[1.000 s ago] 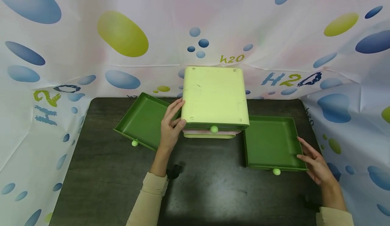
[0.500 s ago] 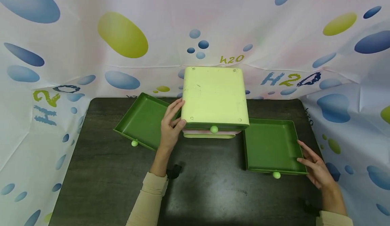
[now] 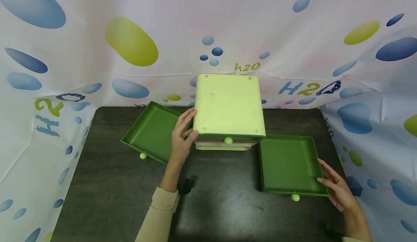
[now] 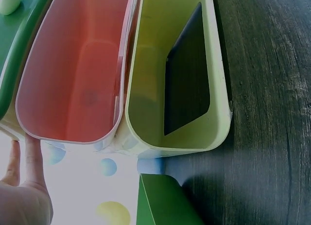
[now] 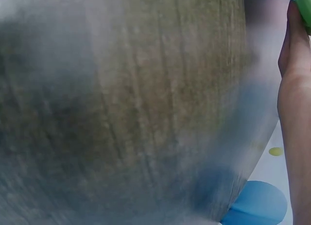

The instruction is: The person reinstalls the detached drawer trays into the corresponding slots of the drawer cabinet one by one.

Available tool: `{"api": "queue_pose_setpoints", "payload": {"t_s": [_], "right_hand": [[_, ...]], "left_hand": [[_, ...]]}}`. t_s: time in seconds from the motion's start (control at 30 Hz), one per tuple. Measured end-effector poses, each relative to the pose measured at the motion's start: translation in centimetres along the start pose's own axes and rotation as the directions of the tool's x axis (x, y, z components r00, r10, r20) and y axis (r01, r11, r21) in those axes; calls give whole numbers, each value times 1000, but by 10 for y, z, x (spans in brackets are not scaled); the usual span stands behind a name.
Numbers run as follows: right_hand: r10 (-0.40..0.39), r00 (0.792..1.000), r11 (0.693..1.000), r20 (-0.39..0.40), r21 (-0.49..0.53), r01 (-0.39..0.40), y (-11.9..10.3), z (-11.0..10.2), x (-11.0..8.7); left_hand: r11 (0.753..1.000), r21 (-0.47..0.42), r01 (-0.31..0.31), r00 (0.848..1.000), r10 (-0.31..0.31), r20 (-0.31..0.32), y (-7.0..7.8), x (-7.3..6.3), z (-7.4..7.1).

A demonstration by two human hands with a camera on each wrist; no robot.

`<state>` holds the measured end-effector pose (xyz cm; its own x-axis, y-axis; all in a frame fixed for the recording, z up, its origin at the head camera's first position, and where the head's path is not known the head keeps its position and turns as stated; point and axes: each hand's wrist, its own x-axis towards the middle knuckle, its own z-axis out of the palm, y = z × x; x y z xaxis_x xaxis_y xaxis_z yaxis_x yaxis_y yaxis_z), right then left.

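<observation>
A small drawer cabinet stands at the back centre, its pale yellow top shell (image 3: 229, 104) holding a green drawer with a round knob (image 3: 228, 141). In the left wrist view, the pink shell (image 4: 73, 84) and lower yellow shell (image 4: 150, 64) beneath are open-fronted, without drawers. My left hand (image 3: 181, 142) rests fingers and thumb against the cabinet's left side. At the right, my right hand (image 3: 340, 189) holds the right wall of a loose green drawer (image 3: 290, 166), thumb over the rim. The right wrist view shows that hand only partly, beside a bit of green.
Another loose green drawer (image 3: 153, 131) lies askew left of the cabinet, partly behind the left hand. Everything stands on a dark wood-grained table (image 3: 221, 213). A white printed sheet (image 3: 182, 24) rises behind and at both sides.
The right hand and the drawer it holds have come towards the front of the table. The left hand has stayed against the cabinet. The head view has tilted slightly.
</observation>
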<state>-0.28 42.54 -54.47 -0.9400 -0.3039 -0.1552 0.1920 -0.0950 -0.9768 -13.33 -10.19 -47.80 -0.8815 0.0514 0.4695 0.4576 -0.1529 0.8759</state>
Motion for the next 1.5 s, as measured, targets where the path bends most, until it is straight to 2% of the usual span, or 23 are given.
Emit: {"api": "queue_pose_setpoints", "payload": {"t_s": [0.33,0.63,0.83,1.03,1.2,1.5], "right_hand": [[-7,1000,1000,-17,27,8,4,4,-5],[36,999,998,-28,47,-34,10,10,-16],[48,998,995,-33,84,-45,12,13,-18],[70,997,995,-29,75,-67,18,15,-23],[44,999,996,-24,82,-42,19,20,-24],[29,1000,986,-3,162,-28,15,28,-25]], "left_hand": [[1000,0,-10,1000,10,1,-1,2,1],[1000,23,11,1000,-11,-5,0,-1,1],[1000,31,5,1000,-5,-10,0,-1,0],[999,34,4,1000,-4,-7,0,-2,0],[999,34,7,1000,-7,-7,0,-2,0],[1000,19,3,1000,-3,-4,-1,-2,0]]}}
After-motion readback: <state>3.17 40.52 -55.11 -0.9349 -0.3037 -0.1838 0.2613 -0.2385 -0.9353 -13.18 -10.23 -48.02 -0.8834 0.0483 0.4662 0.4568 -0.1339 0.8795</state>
